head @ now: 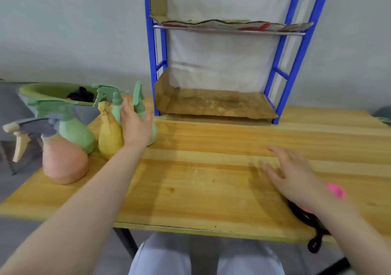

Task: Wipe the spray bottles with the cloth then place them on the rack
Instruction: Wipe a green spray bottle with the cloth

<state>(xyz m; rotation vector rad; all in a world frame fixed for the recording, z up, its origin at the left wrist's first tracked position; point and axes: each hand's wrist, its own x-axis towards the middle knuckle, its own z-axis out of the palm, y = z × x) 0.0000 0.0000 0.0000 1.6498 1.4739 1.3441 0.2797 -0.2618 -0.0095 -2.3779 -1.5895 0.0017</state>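
- Spray bottles (110, 135): cluster of five at about 9 o'clock on the table (211, 179), left end, well apart from the rack (215, 105) at 12 o'clock.
- Left hand (135, 126): open, fingers spread, palm against the green bottle (138, 97) at the right edge of the cluster. Not closed round it yet.
- Right hand (294, 175): open, flat, hovering just over the bare wood at 3 o'clock. Holding nothing.
- Step in hand, my read: first pick. None wiped, none on the rack.
- Doing it well: wrap the neck or upper body, not the trigger. Bottles stand touching, so lift straight up before pulling toward 6 o'clock, or the yellow bottle (110, 133) next to it tips.
- Cloth: something pink (336, 190) with a dark strap (313, 232) sits at 4 o'clock, half under the right wrist. Could be the cloth, too blurred to say. Right hand should get the cloth before the bottle comes across.
- Look of the bottles: matte pastel plastic, bulb-shaped bodies, narrow necks, trigger heads. One pink bottle (63, 160) nearest the table's front-left edge with a grey-and-cream head; a green bottle (76, 130) behind it; yellow in the middle; two more green further back.
- Trigger heads point in different directions, some overhanging the left edge, so snag risk on the lift.
- Green tub (42, 92) behind the cluster at 10 o'clock, something dark inside.
- Rack: blue frame, two shelves lined with cardboard, both bare. Lower shelf is the easy reach.
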